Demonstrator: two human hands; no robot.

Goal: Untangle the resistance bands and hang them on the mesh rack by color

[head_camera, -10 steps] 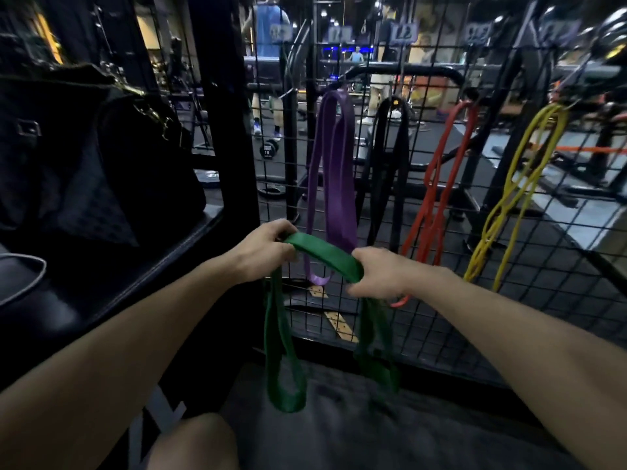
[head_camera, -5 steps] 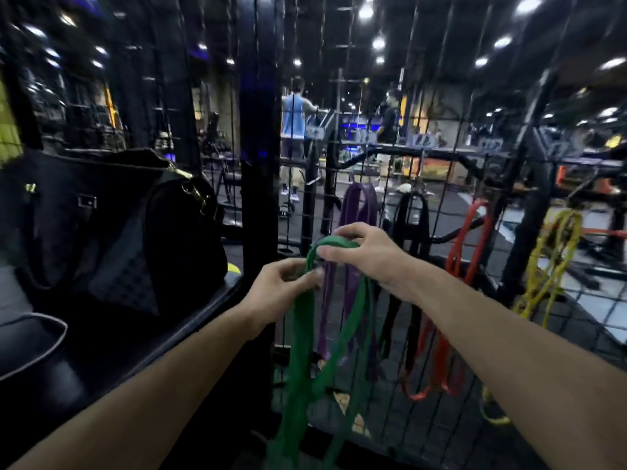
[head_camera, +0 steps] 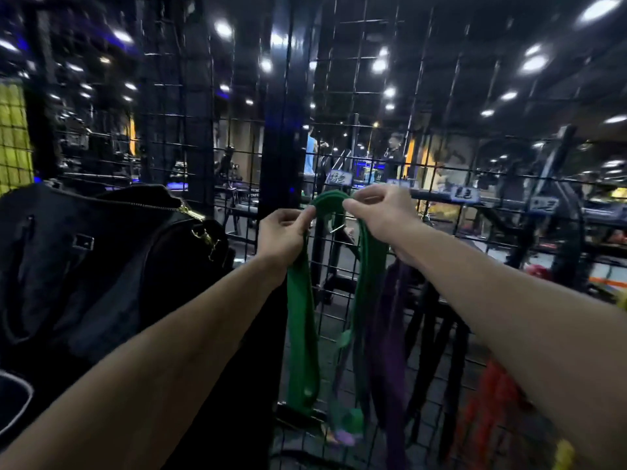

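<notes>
Both hands raised at the mesh rack (head_camera: 441, 106). Left hand (head_camera: 283, 232) and right hand (head_camera: 381, 212) each pinch the top bend of the green resistance band (head_camera: 302, 334), arched just over a metal hook (head_camera: 336, 227). Its loops hang down. To the right hang the purple band (head_camera: 390, 351), black band (head_camera: 451, 361) and red band (head_camera: 488, 401). Black bag (head_camera: 101, 259) at left.

Left grip (head_camera: 284, 228) and right grip (head_camera: 380, 212) raised together, fingers pinched.
</notes>
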